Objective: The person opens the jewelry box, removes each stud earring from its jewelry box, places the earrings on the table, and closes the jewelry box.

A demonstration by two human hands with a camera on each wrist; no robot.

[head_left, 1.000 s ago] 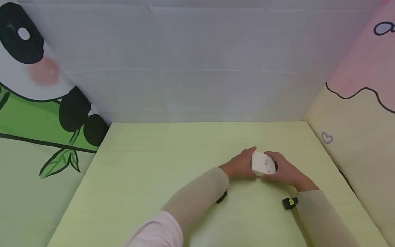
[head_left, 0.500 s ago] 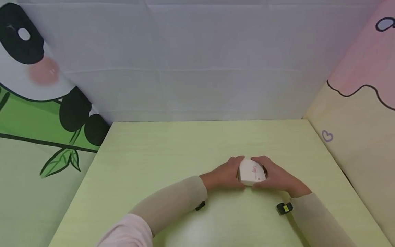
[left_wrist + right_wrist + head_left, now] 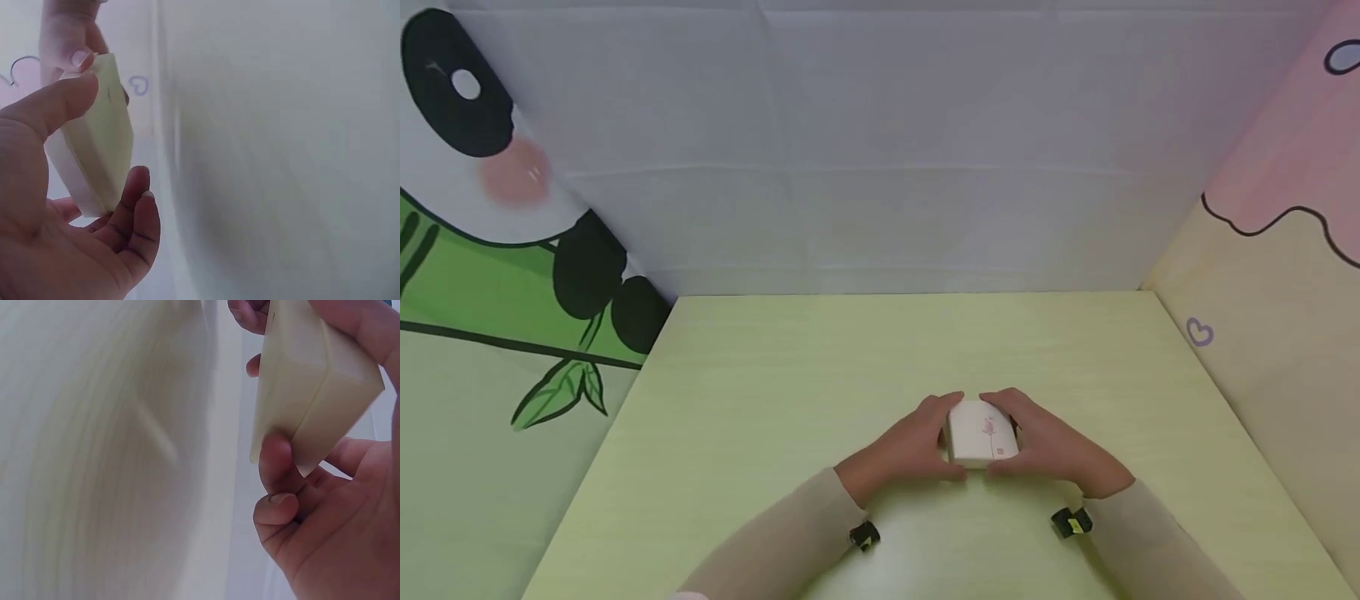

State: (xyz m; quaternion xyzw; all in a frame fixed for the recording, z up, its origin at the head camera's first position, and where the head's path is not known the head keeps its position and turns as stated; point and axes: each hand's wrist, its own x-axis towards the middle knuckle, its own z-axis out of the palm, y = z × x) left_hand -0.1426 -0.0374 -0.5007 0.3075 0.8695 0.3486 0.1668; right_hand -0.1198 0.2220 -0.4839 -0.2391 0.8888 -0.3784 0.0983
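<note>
The white box (image 3: 983, 433) has shifted left and nearer over the table (image 3: 760, 392) since the earlier frame, and the left hand (image 3: 917, 446) and right hand (image 3: 1048, 442) have come along. From my end, I see both partly curled, gripping it from opposite sides, thumbs near, fingers far. I reckon that's for balance, since it's held above the tabletop, and it keeps the pink flower print (image 3: 989, 427) uncovered.
</note>
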